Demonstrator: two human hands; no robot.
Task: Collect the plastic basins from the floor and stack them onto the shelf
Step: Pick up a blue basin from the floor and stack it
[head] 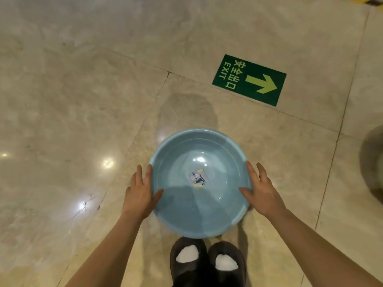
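A round light-blue plastic basin (pixel 199 206) with a small sticker on its bottom lies upright on the floor just ahead of my feet. My left hand (pixel 141 191) is at its left rim, fingers straight along the outside and thumb reaching over the rim. My right hand (pixel 261 191) mirrors it at the right rim, fingers straight and thumb lying over the edge inside. Neither hand is curled round the rim. No shelf is in view.
The polished beige marble floor (pixel 72 100) reflects ceiling lights. A green EXIT floor sticker (pixel 249 79) with an arrow lies ahead on the right. A blurred dark round shape (pixel 373 162) shows at the right edge. My dark slippers (pixel 207 264) stand below the basin.
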